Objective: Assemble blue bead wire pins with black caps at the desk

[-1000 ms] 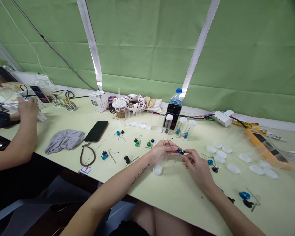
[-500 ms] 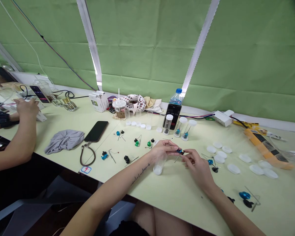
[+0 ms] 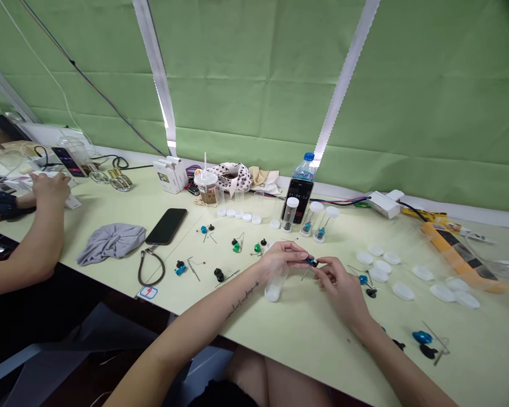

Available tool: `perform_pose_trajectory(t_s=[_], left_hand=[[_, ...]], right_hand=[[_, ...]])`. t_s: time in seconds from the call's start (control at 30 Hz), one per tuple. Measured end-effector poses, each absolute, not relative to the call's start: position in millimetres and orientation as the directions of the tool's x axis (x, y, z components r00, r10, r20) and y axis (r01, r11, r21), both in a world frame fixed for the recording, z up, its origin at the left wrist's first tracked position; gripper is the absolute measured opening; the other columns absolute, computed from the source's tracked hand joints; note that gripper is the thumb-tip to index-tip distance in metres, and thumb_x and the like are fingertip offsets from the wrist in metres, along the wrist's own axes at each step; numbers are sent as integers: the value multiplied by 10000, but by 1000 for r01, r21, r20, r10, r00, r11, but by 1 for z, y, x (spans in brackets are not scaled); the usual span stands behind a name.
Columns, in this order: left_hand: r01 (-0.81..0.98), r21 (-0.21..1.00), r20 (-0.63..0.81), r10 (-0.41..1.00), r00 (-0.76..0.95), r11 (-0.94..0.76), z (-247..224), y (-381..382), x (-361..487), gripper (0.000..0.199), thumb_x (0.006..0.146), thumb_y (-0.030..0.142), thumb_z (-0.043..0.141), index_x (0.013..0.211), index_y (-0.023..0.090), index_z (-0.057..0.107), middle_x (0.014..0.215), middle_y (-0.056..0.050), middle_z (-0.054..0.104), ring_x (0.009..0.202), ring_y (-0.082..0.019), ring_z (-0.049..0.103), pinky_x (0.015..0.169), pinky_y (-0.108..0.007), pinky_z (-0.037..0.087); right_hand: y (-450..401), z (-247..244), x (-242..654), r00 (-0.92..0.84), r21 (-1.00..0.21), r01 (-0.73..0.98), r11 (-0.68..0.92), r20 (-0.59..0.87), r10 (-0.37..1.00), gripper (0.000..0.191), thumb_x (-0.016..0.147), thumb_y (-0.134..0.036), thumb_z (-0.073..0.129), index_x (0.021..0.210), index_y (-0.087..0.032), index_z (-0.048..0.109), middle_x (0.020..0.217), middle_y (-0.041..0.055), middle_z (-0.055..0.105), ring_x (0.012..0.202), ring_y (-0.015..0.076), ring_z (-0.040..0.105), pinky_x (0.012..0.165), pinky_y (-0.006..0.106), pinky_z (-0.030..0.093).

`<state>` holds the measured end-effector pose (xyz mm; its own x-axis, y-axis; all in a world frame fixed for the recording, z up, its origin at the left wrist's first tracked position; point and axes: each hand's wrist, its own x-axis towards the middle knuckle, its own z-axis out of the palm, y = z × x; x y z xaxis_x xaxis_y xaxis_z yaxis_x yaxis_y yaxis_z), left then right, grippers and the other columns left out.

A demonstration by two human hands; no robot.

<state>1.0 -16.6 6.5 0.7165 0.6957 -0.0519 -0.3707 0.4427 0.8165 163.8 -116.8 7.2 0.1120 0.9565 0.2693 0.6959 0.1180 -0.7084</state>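
Observation:
My left hand (image 3: 283,256) is closed, pinching a small blue-and-black part (image 3: 311,262) between thumb and fingers. My right hand (image 3: 337,282) meets it from the right, its thumb and fingertips closed on the same part; a thin metal rod shows just below. An uncapped-looking clear plastic tube (image 3: 275,282) stands on the table by my left wrist and is partly hidden by it. Right of my right hand lie another blue piece (image 3: 363,279) and a black disc-like piece (image 3: 371,293). Fine details of the held part are too small to tell.
Capped tubes (image 3: 290,215) holding parts stand before a propped phone (image 3: 301,195) and a water bottle (image 3: 304,168). Several white plastic discs (image 3: 402,291) lie at right, near an orange device (image 3: 462,257). A dark phone (image 3: 166,226) and grey cloth (image 3: 111,243) lie left, near another person's arm (image 3: 29,254).
My hands and the held part stay in nearly the same place. At the far left, the other person's hand has shifted slightly.

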Motion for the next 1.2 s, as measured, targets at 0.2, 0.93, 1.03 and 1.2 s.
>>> perform_pose_trajectory(t_s=[0.2, 0.93, 1.03, 1.2], left_hand=[[-376, 813, -44, 691, 721, 444, 7, -17, 0, 335, 598, 266, 819, 814, 82, 641, 878, -107, 708, 807, -186, 687, 846, -337, 516], [-368, 820, -51, 696, 716, 438, 7, -17, 1, 374, 571, 293, 832, 821, 84, 647, 887, -116, 710, 844, -195, 683, 873, -353, 508], [-363, 823, -54, 695, 717, 438, 6, -17, 1, 364, 576, 284, 829, 819, 83, 647, 884, -112, 709, 837, -191, 683, 867, -346, 511], [-367, 819, -52, 694, 718, 441, 7, -17, 1, 373, 564, 295, 835, 807, 84, 646, 877, -110, 710, 803, -191, 687, 865, -354, 512]], right_hand=[[-116, 7, 164, 117, -708, 698, 105, 258, 959, 271, 882, -463, 455, 1037, -241, 470, 728, 0, 657, 591, 165, 606, 591, 288, 486], [-117, 7, 164, 111, -701, 702, 121, 276, 955, 254, 889, -465, 445, 1005, -241, 477, 729, 3, 661, 585, 165, 608, 580, 290, 488], [-117, 8, 164, 104, -696, 708, 124, 276, 956, 260, 892, -472, 434, 1001, -241, 482, 724, 0, 663, 579, 162, 609, 579, 285, 486], [-117, 10, 163, 104, -681, 722, 122, 282, 954, 290, 885, -471, 449, 1062, -243, 471, 706, -12, 662, 566, 160, 602, 591, 285, 474]])
